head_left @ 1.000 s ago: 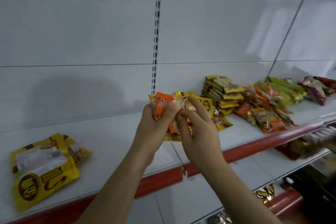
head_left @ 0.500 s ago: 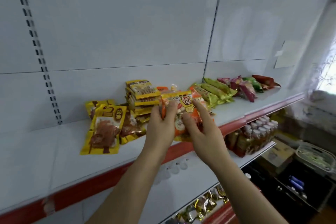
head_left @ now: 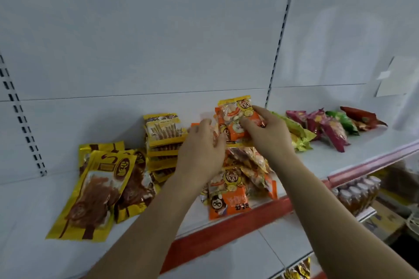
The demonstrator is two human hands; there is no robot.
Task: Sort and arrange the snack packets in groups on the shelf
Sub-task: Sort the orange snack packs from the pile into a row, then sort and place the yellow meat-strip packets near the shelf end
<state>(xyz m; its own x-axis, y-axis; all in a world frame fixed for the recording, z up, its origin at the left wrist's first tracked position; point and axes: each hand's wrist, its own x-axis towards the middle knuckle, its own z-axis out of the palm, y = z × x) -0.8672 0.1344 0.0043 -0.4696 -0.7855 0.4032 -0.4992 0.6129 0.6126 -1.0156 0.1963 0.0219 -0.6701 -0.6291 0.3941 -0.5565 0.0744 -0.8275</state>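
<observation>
My right hand grips a small bundle of orange-and-yellow snack packets above the white shelf. My left hand touches the bundle's left edge with loosely bent fingers. Below the hands lies a loose pile of the same orange packets near the shelf's red front edge. A neat stack of yellow stick-snack packets stands just left of my left hand. Large yellow packets with brown meat lie further left.
Yellow-green packets lie right of my right hand, then purple, green and red packets toward the far right. A lower shelf holds bottles. Slotted uprights run up the white back panel.
The view has swung right and closer to the shelf. Both hands carried the orange bundle over the orange pile, and my left hand has loosened to the bundle's side.
</observation>
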